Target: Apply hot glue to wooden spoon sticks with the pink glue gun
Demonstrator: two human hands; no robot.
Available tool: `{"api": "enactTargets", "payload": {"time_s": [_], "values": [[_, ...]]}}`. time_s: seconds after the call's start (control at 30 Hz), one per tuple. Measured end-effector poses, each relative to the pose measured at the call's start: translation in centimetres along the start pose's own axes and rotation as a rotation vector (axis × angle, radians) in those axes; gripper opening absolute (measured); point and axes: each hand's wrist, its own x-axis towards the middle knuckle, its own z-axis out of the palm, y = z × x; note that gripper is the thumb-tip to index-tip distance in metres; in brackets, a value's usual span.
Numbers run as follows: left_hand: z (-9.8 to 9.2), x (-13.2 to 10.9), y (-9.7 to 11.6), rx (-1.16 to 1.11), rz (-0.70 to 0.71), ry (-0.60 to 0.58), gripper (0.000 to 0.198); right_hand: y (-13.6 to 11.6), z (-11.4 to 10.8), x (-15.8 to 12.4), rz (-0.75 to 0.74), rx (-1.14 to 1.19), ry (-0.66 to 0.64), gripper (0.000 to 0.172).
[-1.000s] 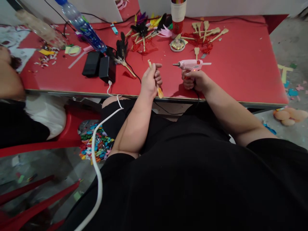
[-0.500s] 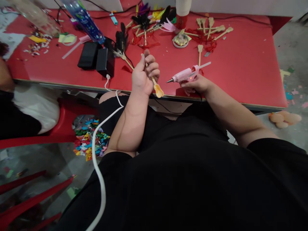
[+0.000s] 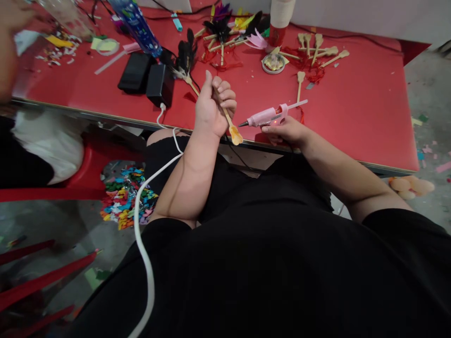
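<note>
My left hand (image 3: 216,104) is closed around the stick of a wooden paw-ended stick (image 3: 236,134), palm up near the table's front edge. The paw end points down toward me and has an orange-yellow patch on it. My right hand (image 3: 286,131) grips a pink glue gun (image 3: 267,117), with a small red light on its body and a clear glue stick out of its back. The gun's metal nozzle points left, a short way from the paw end. Behind the gun lies another wooden paw-ended stick (image 3: 300,84). A stick with black feathers (image 3: 185,58) rests behind my left hand.
On the red table (image 3: 366,117) are a black box (image 3: 160,85), a blue-labelled bottle (image 3: 136,26), a cup (image 3: 280,21), a small round dish (image 3: 273,63) and several feathered sticks. A white cable (image 3: 141,239) crosses my left arm. Another person's arm (image 3: 10,47) reaches in at left.
The glue gun's nozzle has come closer to the paw end of the stick. My view has shifted slightly. At the far left, another person's arm has moved in over the table.
</note>
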Motion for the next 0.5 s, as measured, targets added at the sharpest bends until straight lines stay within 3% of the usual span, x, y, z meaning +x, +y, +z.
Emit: {"api": "enactTargets", "payload": {"time_s": [0.27,0.5], "values": [[-1.0,-0.2,0.6,0.100,-0.026,-0.106,0.054,0.6,1.1,0.9,-0.012,0.016,0.004,0.055],[-1.5,0.3,0.4,0.129,-0.040,-0.043,0.055,-0.1,1.9,0.9,0.023,-0.055,0.033,0.050]]}}
